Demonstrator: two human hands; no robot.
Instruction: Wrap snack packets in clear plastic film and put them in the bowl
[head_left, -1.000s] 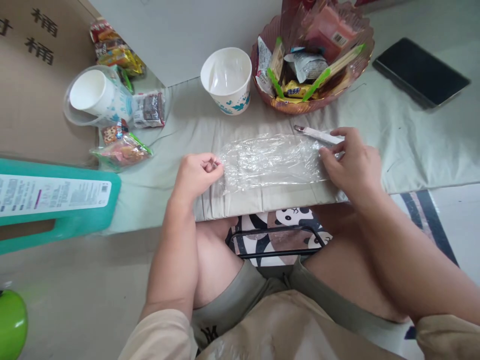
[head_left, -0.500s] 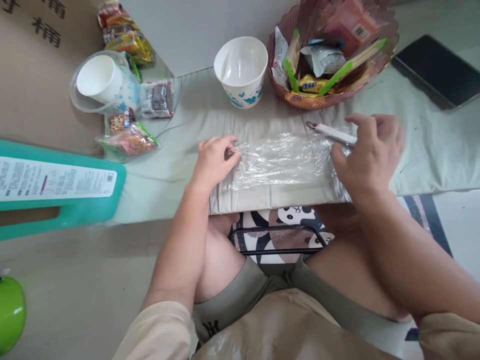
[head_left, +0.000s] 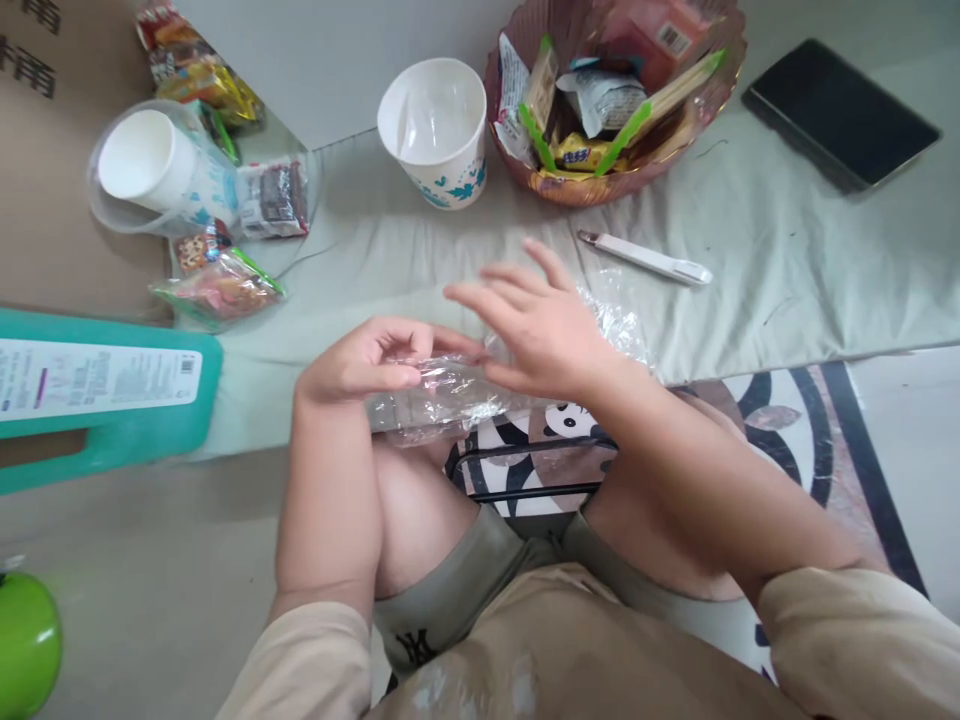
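Your left hand is pinching the clear film, which is drooping over the table's near edge; your right hand, fingers spread wide, is covering part of it. A white cutter is lying beyond.

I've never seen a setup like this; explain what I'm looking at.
There is no machine here: a camera worn on a person's head looks forward and down at their bare hands. The left hand has its thumb over crumpled clear plastic film; how firmly it grips is hard to tell. The right hand, fingers spread, is over the film too. On the cloth-covered surface, beyond the hands, are a slim white tool, perhaps a cutter, a patterned paper cup, a scalloped bowl of packaged snacks and a black phone.
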